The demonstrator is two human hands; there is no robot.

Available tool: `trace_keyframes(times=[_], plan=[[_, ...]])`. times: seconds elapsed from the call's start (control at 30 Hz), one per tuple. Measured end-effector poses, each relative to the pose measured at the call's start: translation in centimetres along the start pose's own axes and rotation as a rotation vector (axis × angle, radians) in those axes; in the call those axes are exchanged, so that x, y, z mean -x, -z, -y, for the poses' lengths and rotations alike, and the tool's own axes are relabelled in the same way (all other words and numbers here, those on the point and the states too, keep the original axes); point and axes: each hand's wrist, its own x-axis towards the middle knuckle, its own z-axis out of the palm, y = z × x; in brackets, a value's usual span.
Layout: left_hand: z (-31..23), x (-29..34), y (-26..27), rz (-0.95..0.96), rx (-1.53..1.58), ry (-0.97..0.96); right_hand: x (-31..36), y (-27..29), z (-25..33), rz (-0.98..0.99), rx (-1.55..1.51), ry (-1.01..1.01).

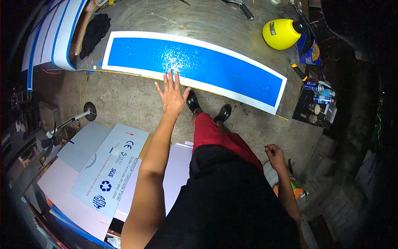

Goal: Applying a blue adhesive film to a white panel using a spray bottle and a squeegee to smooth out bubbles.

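A long white panel (195, 79) with a wide blue sheet (228, 68) on its face lies along the near edge of the workbench. The blue surface is glossy and looks wet, with small drops or bubbles. My left hand (173, 94) is open, its fingers spread and their tips over the panel's near white border; whether they press on it I cannot tell. Down at my right side, away from the bench, my right hand (275, 157) hangs with its fingers curled in, and nothing shows in it. A round yellow spray bottle (282, 34) with a black top stands beyond the panel's right end.
On the metal workbench (190, 16) lie a black cloth (94, 35), a black-handled tool (245, 11) and a yellow-black knife (299, 72). Spray cans (314, 87) stand at the right corner. Large printed sheets (112, 166) are stacked low at left, near a fan (89, 111).
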Motion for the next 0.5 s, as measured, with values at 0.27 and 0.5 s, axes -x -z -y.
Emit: trace_keyframes(times=[0.27,0.5], plan=[[-1.0,1.7,0.8,0.08,-0.021,-0.025,0.7,-1.2,0.5,0.062,0.022,-0.028],[0.0,3.1,1.6,0.076,0.068,-0.088,0.4,-1.9,0.4,0.045,0.025,-0.005]])
